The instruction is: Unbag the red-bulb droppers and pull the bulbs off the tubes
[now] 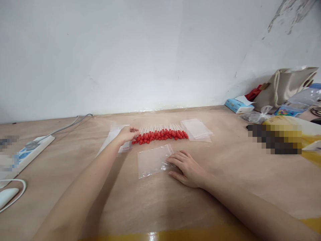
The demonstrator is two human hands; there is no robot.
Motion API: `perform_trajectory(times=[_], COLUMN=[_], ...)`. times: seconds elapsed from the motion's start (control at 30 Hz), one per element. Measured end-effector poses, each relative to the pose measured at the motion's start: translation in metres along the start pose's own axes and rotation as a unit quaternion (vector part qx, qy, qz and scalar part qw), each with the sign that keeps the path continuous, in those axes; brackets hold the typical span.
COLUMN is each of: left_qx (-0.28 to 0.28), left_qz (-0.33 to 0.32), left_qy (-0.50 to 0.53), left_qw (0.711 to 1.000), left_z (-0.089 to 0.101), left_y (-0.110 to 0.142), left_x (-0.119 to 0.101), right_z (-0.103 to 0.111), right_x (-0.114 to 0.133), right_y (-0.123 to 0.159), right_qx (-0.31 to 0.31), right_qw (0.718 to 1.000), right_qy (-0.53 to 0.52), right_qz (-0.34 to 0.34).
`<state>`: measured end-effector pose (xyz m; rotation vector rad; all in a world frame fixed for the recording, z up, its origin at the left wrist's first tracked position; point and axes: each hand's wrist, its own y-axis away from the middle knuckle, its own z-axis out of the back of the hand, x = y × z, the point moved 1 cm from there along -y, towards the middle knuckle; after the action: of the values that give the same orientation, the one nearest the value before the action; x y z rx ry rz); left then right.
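Observation:
A row of thin white sticks with red tips, like swabs, lies across the middle of the table, red ends toward me. My left hand is at the row's left end, thumb and fingertips brought together on a stick there. Under that hand, a stack of clear plastic bags is partly covered. A single clear zip bag lies flat in front of the row. My right hand rests on its right edge, fingers spread and slightly bent.
More clear bags lie right of the row. On the left are a white power strip with a grey cable and a white mouse-like object. A blue tissue box, a beige bag and yellow packaging crowd the right.

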<state>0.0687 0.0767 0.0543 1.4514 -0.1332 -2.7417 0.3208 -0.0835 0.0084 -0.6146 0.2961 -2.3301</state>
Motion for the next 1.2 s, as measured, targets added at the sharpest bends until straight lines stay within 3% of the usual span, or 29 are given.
perform_trajectory(times=[0.1, 0.13, 0.17, 0.23, 0.3, 0.43, 0.6, 0.67, 0.77, 0.93, 1.0, 1.07, 1.2], left_qx=[-0.091, -0.140, -0.143, -0.029, 0.098, 0.194, 0.233, 0.209, 0.146, 0.074, 0.069, 0.082, 0.121], left_qz=[-0.079, -0.153, -0.232, -0.363, -0.412, -0.406, -0.453, -0.480, -0.498, -0.462, -0.438, -0.416, -0.387], left_qy=[-0.042, -0.079, -0.119, -0.178, -0.229, -0.281, -0.248, -0.220, -0.194, -0.161, -0.153, -0.162, -0.201], left_qw=[0.992, 0.975, 0.955, 0.914, 0.876, 0.848, 0.824, 0.823, 0.832, 0.869, 0.883, 0.891, 0.892], left_z=[-0.002, -0.006, -0.011, -0.027, -0.042, -0.057, -0.058, -0.058, -0.058, -0.056, -0.055, -0.056, -0.059], left_y=[0.026, 0.039, 0.054, 0.085, 0.110, 0.127, 0.123, 0.123, 0.123, 0.126, 0.127, 0.127, 0.124], left_x=[0.002, 0.002, 0.003, 0.006, 0.011, 0.022, 0.024, 0.024, 0.025, 0.026, 0.027, 0.027, 0.027], right_z=[0.000, 0.000, 0.000, 0.000, 0.000, -0.004, -0.005, -0.006, -0.008, 0.003, 0.019, 0.042, 0.088], right_x=[-0.001, -0.001, -0.002, -0.003, -0.006, -0.010, -0.016, -0.017, -0.017, -0.026, -0.041, -0.064, -0.110], right_y=[0.000, 0.000, 0.000, 0.000, 0.001, 0.000, -0.006, -0.009, -0.010, -0.009, -0.007, -0.005, 0.000], right_qx=[0.002, 0.003, 0.004, 0.003, -0.007, -0.047, -0.107, -0.095, -0.090, -0.148, -0.190, -0.278, -0.514], right_qw=[1.000, 1.000, 1.000, 1.000, 1.000, 0.997, 0.962, 0.955, 0.959, 0.954, 0.929, 0.893, 0.793], right_qy=[-0.002, -0.003, -0.005, -0.007, -0.008, -0.003, 0.077, 0.067, 0.024, -0.135, -0.222, -0.244, -0.095], right_qz=[-0.001, -0.003, -0.005, -0.009, -0.016, -0.053, -0.239, -0.272, -0.268, -0.221, -0.227, -0.256, -0.313])
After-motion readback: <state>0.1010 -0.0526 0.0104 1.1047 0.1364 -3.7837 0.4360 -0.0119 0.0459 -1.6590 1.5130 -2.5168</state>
